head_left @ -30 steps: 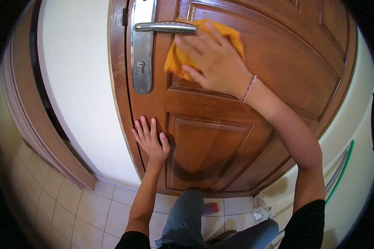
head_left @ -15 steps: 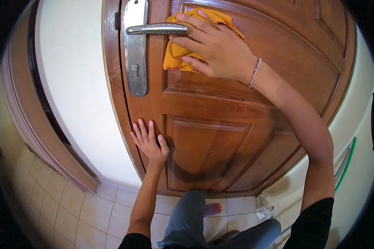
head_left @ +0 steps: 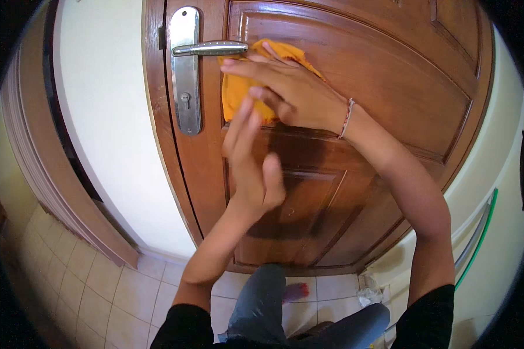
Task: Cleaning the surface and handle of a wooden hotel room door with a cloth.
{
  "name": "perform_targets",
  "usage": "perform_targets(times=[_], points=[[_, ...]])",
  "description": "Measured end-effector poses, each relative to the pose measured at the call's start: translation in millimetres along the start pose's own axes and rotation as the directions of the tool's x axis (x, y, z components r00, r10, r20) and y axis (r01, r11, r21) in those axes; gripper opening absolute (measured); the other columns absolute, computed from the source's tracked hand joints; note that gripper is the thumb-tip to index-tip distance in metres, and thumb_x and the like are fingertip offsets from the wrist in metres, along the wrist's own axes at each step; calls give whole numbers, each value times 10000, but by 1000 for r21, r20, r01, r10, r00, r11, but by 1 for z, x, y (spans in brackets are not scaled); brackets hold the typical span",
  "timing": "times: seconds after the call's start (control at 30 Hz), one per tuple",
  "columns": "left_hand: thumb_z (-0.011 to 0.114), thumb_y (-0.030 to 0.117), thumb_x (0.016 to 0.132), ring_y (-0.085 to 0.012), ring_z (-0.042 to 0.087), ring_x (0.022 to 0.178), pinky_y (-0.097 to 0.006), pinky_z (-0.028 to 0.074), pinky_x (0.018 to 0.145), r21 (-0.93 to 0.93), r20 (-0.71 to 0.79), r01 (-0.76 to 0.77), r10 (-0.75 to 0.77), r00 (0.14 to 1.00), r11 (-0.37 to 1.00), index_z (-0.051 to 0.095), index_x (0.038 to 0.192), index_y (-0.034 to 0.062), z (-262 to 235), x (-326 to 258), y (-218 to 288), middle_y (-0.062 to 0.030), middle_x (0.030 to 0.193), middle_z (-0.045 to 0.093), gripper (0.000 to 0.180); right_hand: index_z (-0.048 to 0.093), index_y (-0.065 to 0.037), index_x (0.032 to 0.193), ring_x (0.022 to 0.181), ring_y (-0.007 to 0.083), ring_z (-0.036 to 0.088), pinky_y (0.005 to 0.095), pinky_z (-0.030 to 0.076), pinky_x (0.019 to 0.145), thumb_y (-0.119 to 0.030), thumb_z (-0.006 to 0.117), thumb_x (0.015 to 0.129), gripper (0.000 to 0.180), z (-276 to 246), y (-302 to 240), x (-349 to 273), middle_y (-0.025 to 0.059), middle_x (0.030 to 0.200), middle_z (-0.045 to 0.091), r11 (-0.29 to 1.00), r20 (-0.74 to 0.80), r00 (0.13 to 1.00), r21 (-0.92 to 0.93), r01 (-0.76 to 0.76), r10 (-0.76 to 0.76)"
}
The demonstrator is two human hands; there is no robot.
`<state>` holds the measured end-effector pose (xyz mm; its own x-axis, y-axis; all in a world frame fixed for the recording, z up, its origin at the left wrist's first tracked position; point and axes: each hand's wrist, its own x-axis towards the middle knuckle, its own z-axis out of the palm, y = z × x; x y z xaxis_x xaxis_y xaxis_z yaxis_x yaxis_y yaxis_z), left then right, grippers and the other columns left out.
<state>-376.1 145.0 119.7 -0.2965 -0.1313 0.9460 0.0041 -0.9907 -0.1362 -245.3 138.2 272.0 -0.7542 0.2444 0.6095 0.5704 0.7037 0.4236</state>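
Now that the left hand has come off the door, fingers extended, toward the orange cloth right of the lock plate, both hands are near the cloth, the right hand spread over it, though whether that hand pinches fabric I cannot tell.

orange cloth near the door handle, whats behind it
Behind the orange fabric cloth is the brown panelled wooden door; the patch directly underneath is covered and unseen. The right hand hides part of the cloth.
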Motion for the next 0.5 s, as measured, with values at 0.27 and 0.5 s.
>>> perform_targets(times=[0.27, 0.5], points=[[495, 367, 1148, -464, 208, 1661, -568, 197, 1334, 582, 290, -8, -198, 936, 813, 284, 1720, 15, 30, 28, -46, -243, 1786, 267, 704, 689, 35, 1389, 1336, 229, 655, 387, 469, 1177, -190, 498, 1174, 365, -1, -69, -97, 136, 1372, 739, 718, -323, 748, 636, -282, 580], [540, 344, 1131, -506, 263, 1624, -569, 229, 1328, 568, 326, -208, 15, 945, 796, 260, 1705, -59, 39, 102, -83, -297, 1777, 239, 756, 709, -31, 1383, 1204, 178, 706, 360, 516, 1113, -318, 544, 1183, 387, 105, -221, -295, 85, 1232, 804, -6, 444, 470, 732, -681, 763]])
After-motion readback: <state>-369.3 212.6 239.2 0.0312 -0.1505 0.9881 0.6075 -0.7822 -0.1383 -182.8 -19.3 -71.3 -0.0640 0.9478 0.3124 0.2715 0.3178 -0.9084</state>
